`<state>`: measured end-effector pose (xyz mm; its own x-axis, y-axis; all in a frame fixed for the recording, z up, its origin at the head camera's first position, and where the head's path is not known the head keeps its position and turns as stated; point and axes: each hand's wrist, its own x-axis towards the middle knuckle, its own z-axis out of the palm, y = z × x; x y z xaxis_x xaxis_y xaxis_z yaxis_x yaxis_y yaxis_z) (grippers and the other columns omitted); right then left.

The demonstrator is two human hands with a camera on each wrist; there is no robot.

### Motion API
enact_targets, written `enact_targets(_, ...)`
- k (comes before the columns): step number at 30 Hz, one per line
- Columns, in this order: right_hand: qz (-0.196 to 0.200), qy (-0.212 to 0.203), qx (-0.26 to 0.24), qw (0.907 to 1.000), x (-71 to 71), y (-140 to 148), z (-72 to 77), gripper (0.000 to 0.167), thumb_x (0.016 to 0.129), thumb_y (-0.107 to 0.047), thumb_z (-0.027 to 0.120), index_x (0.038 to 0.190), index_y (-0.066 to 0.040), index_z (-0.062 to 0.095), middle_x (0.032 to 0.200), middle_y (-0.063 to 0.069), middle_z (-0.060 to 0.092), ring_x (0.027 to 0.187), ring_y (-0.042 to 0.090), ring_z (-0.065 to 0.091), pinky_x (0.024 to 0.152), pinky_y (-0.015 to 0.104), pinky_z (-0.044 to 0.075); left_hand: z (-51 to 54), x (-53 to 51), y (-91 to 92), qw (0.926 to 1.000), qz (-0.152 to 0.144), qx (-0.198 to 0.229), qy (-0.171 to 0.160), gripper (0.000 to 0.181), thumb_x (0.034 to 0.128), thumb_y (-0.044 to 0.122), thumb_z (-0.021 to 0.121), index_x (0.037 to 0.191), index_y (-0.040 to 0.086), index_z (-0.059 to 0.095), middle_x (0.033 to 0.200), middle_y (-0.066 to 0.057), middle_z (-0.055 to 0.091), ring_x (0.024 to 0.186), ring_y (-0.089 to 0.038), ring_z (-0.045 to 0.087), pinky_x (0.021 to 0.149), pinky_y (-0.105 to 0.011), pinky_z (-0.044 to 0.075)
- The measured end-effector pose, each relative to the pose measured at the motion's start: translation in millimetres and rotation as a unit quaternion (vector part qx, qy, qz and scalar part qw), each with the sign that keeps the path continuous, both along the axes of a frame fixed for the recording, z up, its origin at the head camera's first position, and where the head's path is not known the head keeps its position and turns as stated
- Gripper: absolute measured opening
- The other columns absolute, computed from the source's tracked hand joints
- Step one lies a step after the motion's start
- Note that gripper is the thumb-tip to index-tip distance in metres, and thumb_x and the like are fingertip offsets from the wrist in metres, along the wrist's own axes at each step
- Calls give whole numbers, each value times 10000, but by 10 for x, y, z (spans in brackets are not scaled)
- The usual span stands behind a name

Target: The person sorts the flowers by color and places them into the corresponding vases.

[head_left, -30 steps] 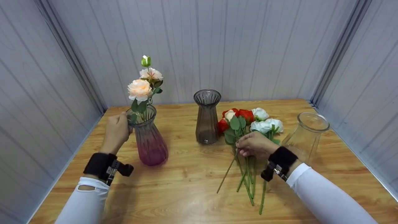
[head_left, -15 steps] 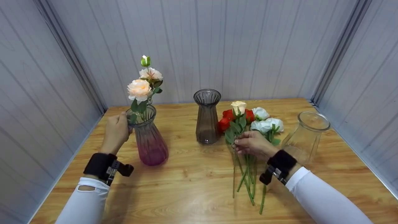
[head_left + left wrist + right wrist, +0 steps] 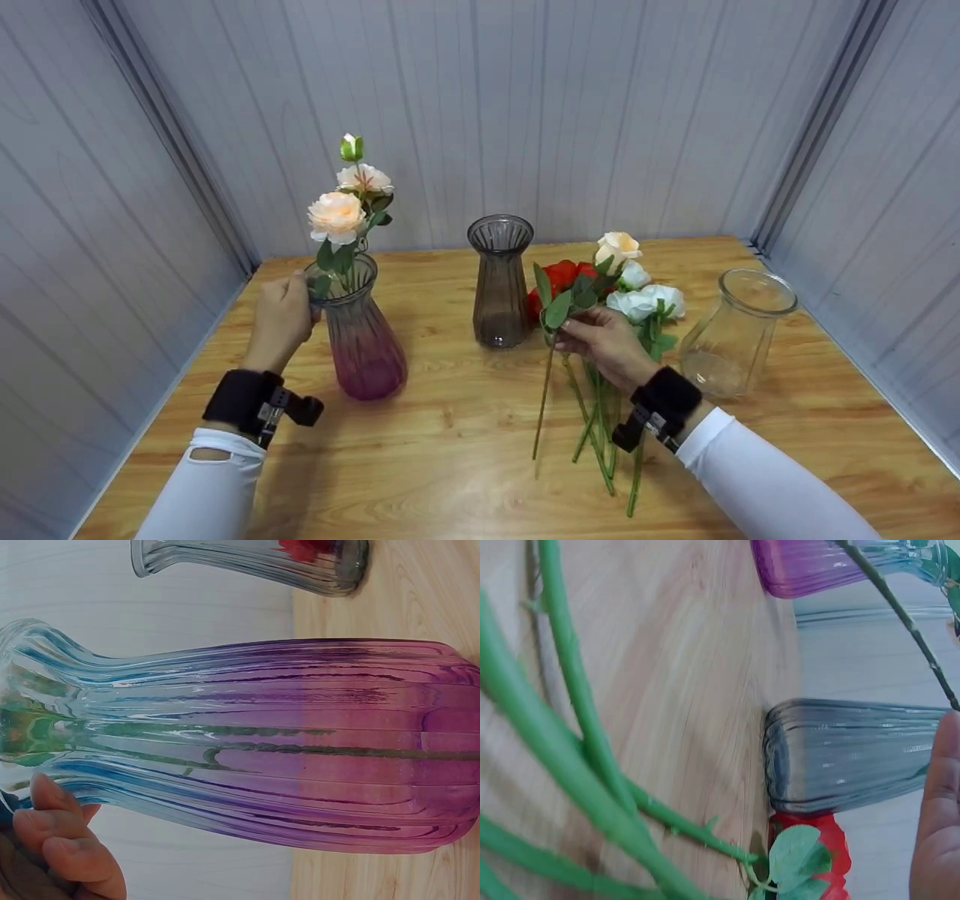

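The cream rose swings farther right of the grey vase, pinched by my right hand; my left hand grips the pink vase. Likely pick-up; lifting clear next.

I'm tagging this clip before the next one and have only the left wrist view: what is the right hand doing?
Observer: The right hand holds a thin flower stem in its fingers, as the head view shows.
Reviewer: And my purple-pink vase, does anything rise above its rim?
Observer: Yes, two pale peach blooms and a small green-and-white bud stand above it.
Reviewer: I count two vases here; are there more?
Observer: One more: a clear glass vase stands to the right of the white flowers.
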<state>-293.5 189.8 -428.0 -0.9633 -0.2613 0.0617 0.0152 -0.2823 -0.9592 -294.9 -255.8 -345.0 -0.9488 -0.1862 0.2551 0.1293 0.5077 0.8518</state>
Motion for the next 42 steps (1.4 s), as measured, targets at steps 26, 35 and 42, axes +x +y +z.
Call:
enact_targets(26, -1622, 949, -1235, 9744, 45, -590, 290, 275, 1034, 152, 567, 1039, -37, 768, 945, 30, 806, 872, 158, 799, 852, 294, 659, 3, 19, -6, 10000, 18, 47, -17, 562, 1171, 275, 269, 691, 104, 508, 483, 59, 529, 407, -79, 436, 436, -257, 371)
enact_targets(35, -1804, 1140, -1533, 9649, 53, -805, 564, 197, 1028, 127, 593, 1185, 120, 710, 1020, 44, 809, 900, 151, 805, 919, 323, 655, 6, 3, -7, 9999, -14, 109, -25, 557, 1175, 261, 270, 671, 120, 459, 478, 58, 523, 382, -59, 404, 423, -241, 353)
enact_targets(42, -2048, 1240, -1702, 9559, 47, -964, 732, 290, 1022, 136, 605, 1309, 164, 634, 1075, 66, 792, 918, 152, 795, 920, 323, 657, 2, 5, -2, 10000, -8, 38, 10, 555, 1180, 272, 275, 668, 134, 439, 490, 54, 524, 399, -67, 407, 436, -245, 356)
